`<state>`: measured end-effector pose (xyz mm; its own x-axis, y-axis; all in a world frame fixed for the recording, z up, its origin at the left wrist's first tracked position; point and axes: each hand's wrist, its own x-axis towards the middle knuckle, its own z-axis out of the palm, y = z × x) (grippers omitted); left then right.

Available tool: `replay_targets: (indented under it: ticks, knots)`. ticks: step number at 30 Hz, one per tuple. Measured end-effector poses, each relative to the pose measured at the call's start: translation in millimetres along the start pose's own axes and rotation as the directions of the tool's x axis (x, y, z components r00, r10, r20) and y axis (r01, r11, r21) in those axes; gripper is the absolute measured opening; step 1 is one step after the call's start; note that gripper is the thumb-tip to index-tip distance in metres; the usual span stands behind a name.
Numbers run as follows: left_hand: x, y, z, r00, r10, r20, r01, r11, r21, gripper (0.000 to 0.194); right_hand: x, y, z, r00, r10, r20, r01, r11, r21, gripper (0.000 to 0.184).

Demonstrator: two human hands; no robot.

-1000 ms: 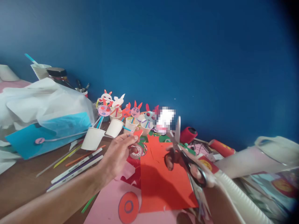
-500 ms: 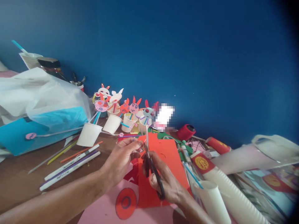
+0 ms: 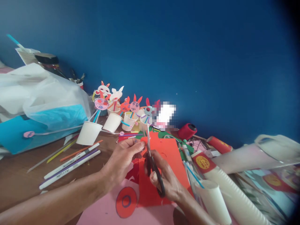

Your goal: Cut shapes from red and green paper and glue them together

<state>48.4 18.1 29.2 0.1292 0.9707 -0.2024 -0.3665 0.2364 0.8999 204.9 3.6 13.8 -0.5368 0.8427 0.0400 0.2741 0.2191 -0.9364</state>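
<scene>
My left hand (image 3: 122,159) pinches a small orange-red paper piece (image 3: 142,139), mostly covered by the fingers. My right hand (image 3: 167,178) grips black-handled scissors (image 3: 149,145), whose parted blades point up beside the piece. Whether they touch it I cannot tell. Under the hands lies an orange-red paper sheet (image 3: 170,150) with a cut upper edge, partly over a pink sheet (image 3: 98,209). An orange-red paper disc (image 3: 126,210) with a ring drawn on it rests on the pink sheet, left of my right wrist.
Several paper-faced figures (image 3: 134,106) stand in paper cups (image 3: 89,133) along the blue wall. Markers (image 3: 70,170) lie at left, near a plastic bag (image 3: 56,90). To the right are a red thread spool (image 3: 187,131), a cup with a straw (image 3: 212,200) and stacked cups (image 3: 234,193).
My right hand has brought the scissors leftward to the paper piece in my left hand. In the last half second the blades have parted slightly; the hands stayed nearly in place.
</scene>
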Motion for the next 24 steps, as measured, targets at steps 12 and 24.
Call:
replay_targets:
  ticks: [12,24]
  knots:
    - [1.8,-4.9,0.2,0.997,-0.080,-0.013,0.078,0.985,-0.152,0.018,1.3,5.9,3.2,0.999,-0.021,-0.040,0.018,0.996,-0.083,0.040]
    - [1.3,-4.0,1.9,0.989,-0.147,-0.032,0.141,0.978,-0.152,0.019,2.4,8.5,3.2,0.999,-0.015,-0.043,0.013,0.999,-0.048,0.041]
